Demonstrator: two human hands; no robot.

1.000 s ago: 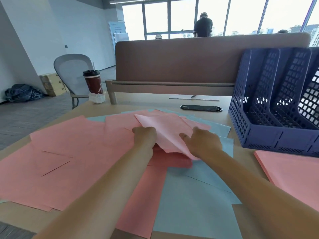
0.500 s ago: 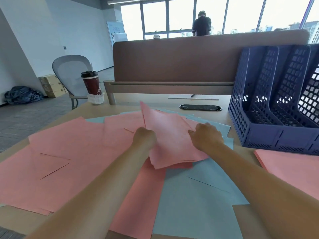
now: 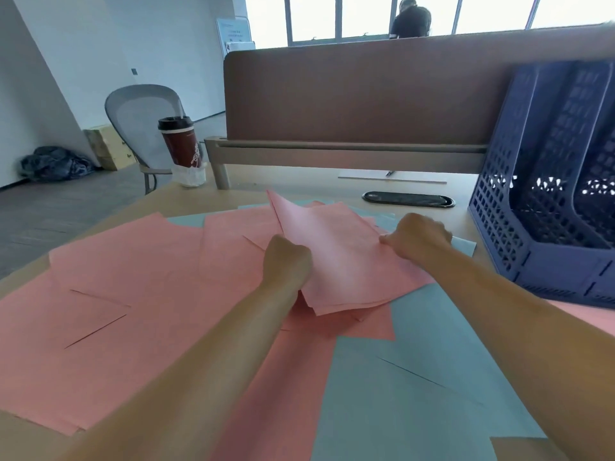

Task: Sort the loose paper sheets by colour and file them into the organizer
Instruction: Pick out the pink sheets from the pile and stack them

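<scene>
Head camera, lower left of the frame: loose salmon-pink paper sheets (image 3: 116,277) lie overlapped across the light wooden desk (image 3: 299,181). Above them, in the upper left, a grey mesh-backed office chair (image 3: 143,121) stands beyond the desk's edge. A dark red paper cup with a black lid (image 3: 181,141) stands at the desk's far left corner.

At the centre, my left grip (image 3: 288,261) is curled into a fist round the left edge of a thin bundle of pink paper sheets (image 3: 336,257). The bundle tilts up off the sheets beneath it, far corner raised. My right grip (image 3: 416,237) pinches the bundle's right edge, thumb on top and fingers curled.

Behind, a brown fabric divider panel (image 3: 366,91) runs across the back of the desk, and a black oval cable cover (image 3: 407,198) is set in the desk just in front of it. Toward the lower right, pale blue-grey paper sheets (image 3: 416,394) lie partly overlapped by pink ones.

At the right edge of the frame, a dark blue plastic mesh file organizer (image 3: 539,207) stands upright on the desk, near my right grip but apart from it. Just below it in the frame, a corner of another pink paper stack (image 3: 592,314) shows.
</scene>
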